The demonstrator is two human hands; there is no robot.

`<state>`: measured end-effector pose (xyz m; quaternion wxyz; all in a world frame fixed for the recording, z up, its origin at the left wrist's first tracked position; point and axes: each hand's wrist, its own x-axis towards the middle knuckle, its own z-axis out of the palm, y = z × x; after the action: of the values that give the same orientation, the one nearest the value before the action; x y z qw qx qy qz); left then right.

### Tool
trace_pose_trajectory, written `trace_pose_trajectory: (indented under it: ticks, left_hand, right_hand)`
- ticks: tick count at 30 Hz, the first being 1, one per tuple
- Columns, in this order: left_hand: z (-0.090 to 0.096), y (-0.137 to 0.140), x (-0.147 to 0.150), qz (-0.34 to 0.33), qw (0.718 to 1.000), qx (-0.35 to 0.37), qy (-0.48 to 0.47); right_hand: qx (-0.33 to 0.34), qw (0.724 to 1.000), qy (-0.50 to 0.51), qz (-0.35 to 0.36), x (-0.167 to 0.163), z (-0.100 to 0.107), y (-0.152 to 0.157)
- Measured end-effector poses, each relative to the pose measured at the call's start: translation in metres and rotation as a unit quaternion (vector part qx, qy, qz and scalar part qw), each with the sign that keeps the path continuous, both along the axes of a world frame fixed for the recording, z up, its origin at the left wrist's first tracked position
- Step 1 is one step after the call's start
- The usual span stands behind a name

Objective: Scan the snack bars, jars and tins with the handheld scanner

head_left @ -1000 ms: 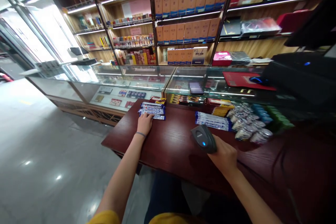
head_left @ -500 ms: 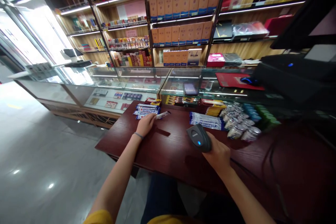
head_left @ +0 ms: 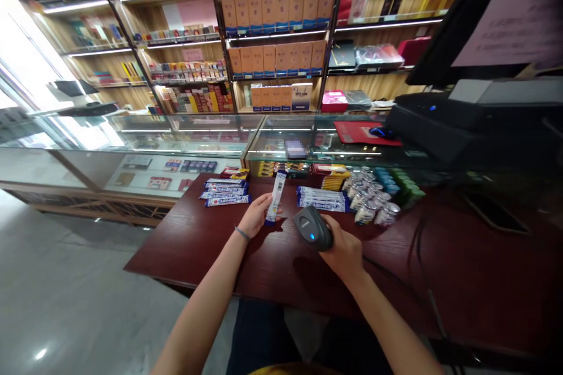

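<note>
Between the fingers of my left hand [head_left: 257,215] is a slim blue-and-white snack packet [head_left: 275,196], raised nearly upright above the counter with its printed label towards me. My right hand [head_left: 345,246] is wrapped round a dark barcode scanner [head_left: 313,228], whose blue light glows; its head points left at the packet, a short gap apart. Several similar packets [head_left: 226,192] lie stacked beyond my left hand. Another row of blue-and-white packets [head_left: 322,199] sits just past the scanner.
Small lidded jars [head_left: 367,202], green packs [head_left: 402,181] and red-yellow packs [head_left: 329,176] line the back right of the dark red counter [head_left: 197,252]. A glass display case [head_left: 197,129] stands behind. At right are a monitor [head_left: 479,29], a phone [head_left: 495,211] and a trailing cable [head_left: 422,263].
My left hand has brought the packet right, towards the scanner, and turned it from lying sideways to nearly upright. My right hand still grips the scanner. The view has swung right.
</note>
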<state>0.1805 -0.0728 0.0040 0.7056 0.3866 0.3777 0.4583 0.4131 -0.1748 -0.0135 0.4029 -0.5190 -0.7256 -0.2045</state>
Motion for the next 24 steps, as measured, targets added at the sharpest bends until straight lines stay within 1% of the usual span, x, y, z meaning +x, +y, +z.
trace_pose_trajectory:
  ticks: [4,7,10,16,19,21,23,24]
  left_hand:
    - [-0.007,-0.003,-0.001,0.006,1.000,0.000,0.018]
    - [-0.007,-0.003,-0.003,0.012,1.000,0.006,0.017]
    - [-0.007,-0.002,-0.002,0.011,1.000,-0.004,0.017]
    - [-0.005,-0.002,-0.002,0.006,1.000,0.002,-0.003]
    - [-0.007,-0.003,-0.001,-0.001,1.000,0.026,-0.017]
    - [-0.010,-0.002,0.001,-0.007,0.998,0.057,-0.012]
    - [-0.014,-0.001,0.004,-0.005,0.995,0.102,0.020]
    - [-0.016,0.000,0.006,0.002,0.990,0.131,0.051]
  right_hand:
    - [-0.010,1.000,-0.011,0.022,0.000,0.002,0.000]
    - [-0.024,0.999,-0.009,0.037,0.000,0.003,-0.001]
    - [-0.028,0.999,0.001,0.043,0.000,0.002,-0.001]
    - [-0.018,1.000,0.002,0.013,0.002,-0.001,-0.001]
    - [-0.005,1.000,0.010,-0.008,0.005,0.000,0.000]
    - [0.013,0.999,0.019,-0.035,0.009,0.001,0.001]
    - [0.032,0.996,0.037,-0.071,0.014,0.001,0.001]
    - [0.040,0.994,0.047,-0.089,0.018,0.002,0.002]
